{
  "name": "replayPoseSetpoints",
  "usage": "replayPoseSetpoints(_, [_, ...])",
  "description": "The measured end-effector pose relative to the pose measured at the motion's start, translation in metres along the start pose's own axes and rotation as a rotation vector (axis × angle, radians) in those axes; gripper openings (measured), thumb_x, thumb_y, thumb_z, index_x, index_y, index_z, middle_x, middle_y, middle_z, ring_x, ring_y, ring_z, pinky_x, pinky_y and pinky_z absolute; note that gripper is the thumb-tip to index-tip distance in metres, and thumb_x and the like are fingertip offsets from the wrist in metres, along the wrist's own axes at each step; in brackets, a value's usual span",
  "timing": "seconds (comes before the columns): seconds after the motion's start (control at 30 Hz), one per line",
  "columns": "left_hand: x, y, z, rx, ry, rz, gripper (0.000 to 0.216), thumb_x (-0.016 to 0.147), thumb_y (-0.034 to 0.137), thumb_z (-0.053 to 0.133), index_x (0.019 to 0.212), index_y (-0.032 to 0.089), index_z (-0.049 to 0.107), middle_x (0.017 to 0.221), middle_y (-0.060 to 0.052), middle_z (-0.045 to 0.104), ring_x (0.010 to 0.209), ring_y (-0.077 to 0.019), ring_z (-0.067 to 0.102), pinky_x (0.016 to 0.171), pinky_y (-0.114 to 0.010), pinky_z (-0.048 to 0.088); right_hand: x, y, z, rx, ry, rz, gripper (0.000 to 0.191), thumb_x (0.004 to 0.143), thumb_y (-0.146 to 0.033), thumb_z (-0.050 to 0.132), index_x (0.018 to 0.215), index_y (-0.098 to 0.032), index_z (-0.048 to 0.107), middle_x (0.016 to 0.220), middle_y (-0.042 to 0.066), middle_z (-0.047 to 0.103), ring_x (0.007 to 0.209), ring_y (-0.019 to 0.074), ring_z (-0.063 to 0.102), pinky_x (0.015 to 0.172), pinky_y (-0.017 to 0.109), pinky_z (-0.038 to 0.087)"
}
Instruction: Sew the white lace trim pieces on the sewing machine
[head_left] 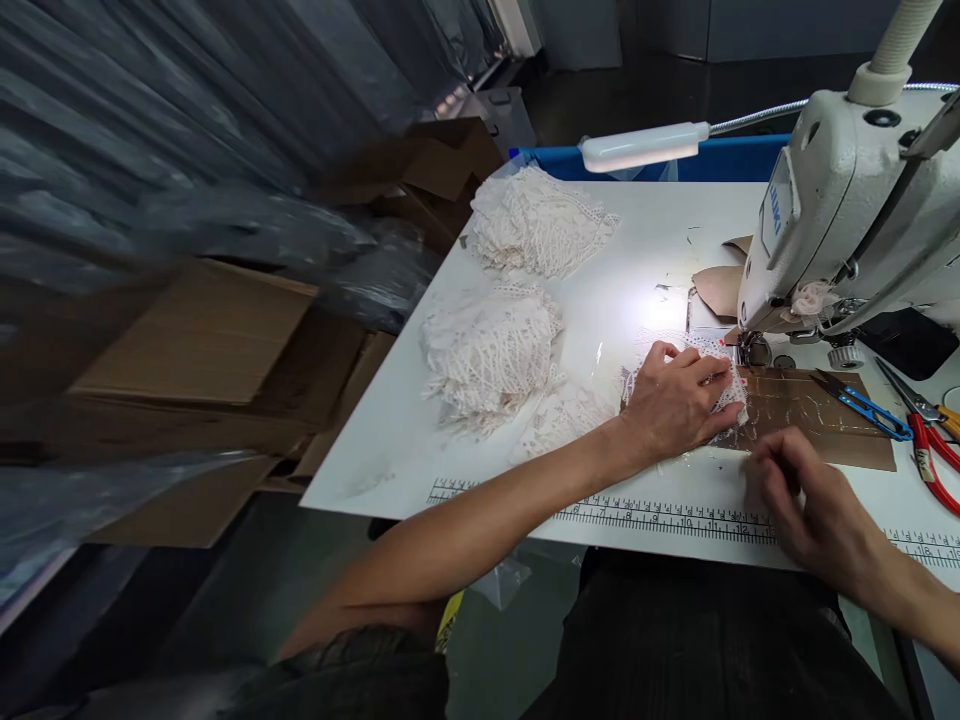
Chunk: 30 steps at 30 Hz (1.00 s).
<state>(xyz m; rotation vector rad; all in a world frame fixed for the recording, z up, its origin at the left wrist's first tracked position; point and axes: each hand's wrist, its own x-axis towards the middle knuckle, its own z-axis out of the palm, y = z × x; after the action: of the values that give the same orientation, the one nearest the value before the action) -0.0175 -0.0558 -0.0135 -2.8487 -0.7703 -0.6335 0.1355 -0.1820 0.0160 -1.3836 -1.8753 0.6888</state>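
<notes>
My left hand [679, 398] lies with fingers spread on a piece of white lace [731, 385], pressing it against the sewing machine bed beside the presser foot [742, 350]. Part of the lace is hidden under the palm. Just in front of the brown plate [810, 420], my right hand [806, 500] is curled closed. Motion smears its fingertips, and what they hold, if anything, cannot be made out. Blue thread snips [874, 412] rest on the brown plate, to the right of the lace. The white sewing machine [817, 200] stands over the work.
Piles of white lace [544, 222] sit on the white table [390, 460] to the left. Red-handled scissors [926, 450] lie at the right edge. A printed ruler [660, 516] runs along the front. A white lamp [641, 147] reaches over the back; cardboard boxes [195, 340] stand left.
</notes>
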Motion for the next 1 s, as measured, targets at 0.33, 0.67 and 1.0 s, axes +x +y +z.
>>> replayPoseSetpoints(0.33, [0.000, -0.001, 0.002, 0.009, 0.027, 0.071, 0.034, 0.100, 0.037, 0.042, 0.101, 0.014, 0.067, 0.111, -0.007, 0.069, 0.083, -0.0184, 0.058, 0.079, -0.038, 0.037, -0.004, 0.008, -0.041, -0.131, -0.224, -0.009, 0.025, 0.099, -0.027, 0.040, 0.091, -0.019, 0.062, 0.075, 0.001, 0.065, 0.060, 0.0106, 0.060, 0.055, 0.021, 0.048])
replayPoseSetpoints(0.67, [-0.002, -0.005, -0.003, -0.011, -0.009, 0.116, 0.029, 0.099, 0.023, 0.039, 0.112, 0.014, 0.063, 0.118, -0.010, 0.066, 0.089, -0.0203, 0.057, 0.079, -0.038, 0.040, 0.032, 0.059, -0.027, -0.565, -0.025, -0.380, 0.033, 0.092, -0.014, 0.045, 0.114, -0.020, 0.069, 0.102, 0.012, 0.058, 0.095, 0.0216, 0.056, 0.080, 0.037, 0.055])
replayPoseSetpoints(1.0, [-0.002, -0.006, -0.001, 0.115, 0.022, 0.219, 0.029, 0.097, 0.022, 0.041, 0.114, 0.005, 0.059, 0.122, -0.017, 0.062, 0.090, -0.0220, 0.057, 0.079, -0.036, 0.041, 0.027, 0.064, -0.020, -0.684, -0.021, -0.400, 0.037, 0.089, -0.007, 0.046, 0.118, -0.019, 0.065, 0.101, 0.012, 0.056, 0.091, 0.0240, 0.052, 0.075, 0.040, 0.052])
